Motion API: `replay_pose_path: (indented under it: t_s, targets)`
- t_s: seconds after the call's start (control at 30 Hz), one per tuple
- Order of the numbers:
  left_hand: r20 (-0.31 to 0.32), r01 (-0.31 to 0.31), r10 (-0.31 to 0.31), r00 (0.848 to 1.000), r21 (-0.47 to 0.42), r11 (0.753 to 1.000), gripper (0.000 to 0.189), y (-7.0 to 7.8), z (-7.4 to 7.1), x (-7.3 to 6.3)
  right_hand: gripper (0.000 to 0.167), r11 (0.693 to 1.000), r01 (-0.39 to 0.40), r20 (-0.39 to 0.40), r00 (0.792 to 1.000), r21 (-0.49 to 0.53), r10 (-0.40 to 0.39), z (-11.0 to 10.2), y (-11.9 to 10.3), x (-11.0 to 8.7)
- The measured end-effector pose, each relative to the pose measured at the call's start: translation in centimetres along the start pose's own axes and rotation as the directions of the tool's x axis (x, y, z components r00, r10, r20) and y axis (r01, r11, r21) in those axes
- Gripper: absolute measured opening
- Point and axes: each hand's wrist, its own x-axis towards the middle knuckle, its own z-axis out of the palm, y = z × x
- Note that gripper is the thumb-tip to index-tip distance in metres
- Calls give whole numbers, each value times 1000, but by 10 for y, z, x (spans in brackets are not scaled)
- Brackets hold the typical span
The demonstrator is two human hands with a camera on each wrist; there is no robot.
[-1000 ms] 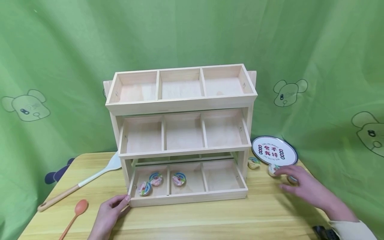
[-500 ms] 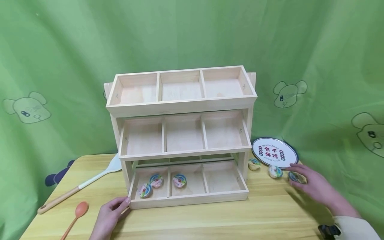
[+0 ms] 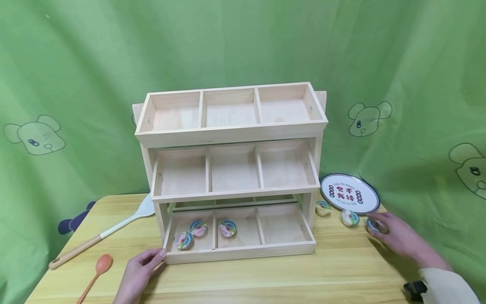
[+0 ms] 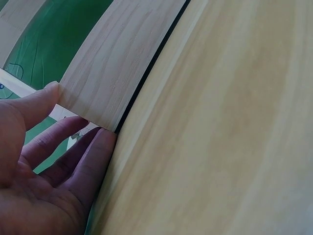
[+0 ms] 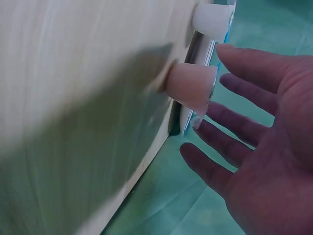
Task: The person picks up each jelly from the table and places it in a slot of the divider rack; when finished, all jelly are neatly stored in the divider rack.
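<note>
My left hand (image 3: 138, 272) holds the left front corner of the bottom tray of a wooden three-tier rack (image 3: 243, 250). In the left wrist view its thumb lies at the upper edge of the front board (image 4: 117, 68), with fingers at the lower edge and side. Over at the right, my right hand (image 3: 400, 236) hovers around a small jelly cup (image 3: 373, 225), partly hidden by the fingers. The right wrist view has these fingers spread loosely beside the cup (image 5: 191, 85). Two more jelly cups, one nearer (image 3: 349, 218) and one by the rack (image 3: 323, 208), lie to its left.
Three jelly cups sit in the bottom tray: two in its left compartment (image 3: 198, 228), one in the middle (image 3: 228, 228). A round plate (image 3: 349, 194) with red characters lies behind the loose cups. A spatula (image 3: 114, 228) and an orange spoon (image 3: 103, 264) lie at the left.
My right hand has shifted right, away from the nearer jelly cup, and come in around the rightmost one. My left hand stays at the tray corner.
</note>
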Motion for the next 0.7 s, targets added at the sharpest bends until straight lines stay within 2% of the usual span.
replay_pose_path:
  t_s: [0.33, 0.7]
  targets:
    - [0, 12, -12, 1000, 4, 1000, 38, -2, 0, 0, 45, 998, 44, 3, 999, -54, -43, 2, 5, -1]
    - [-2, 14, -14, 1000, 3, 1000, 37, 1, 0, 0, 41, 999, 25, 7, 1000, -21, -25, -8, -6, -10]
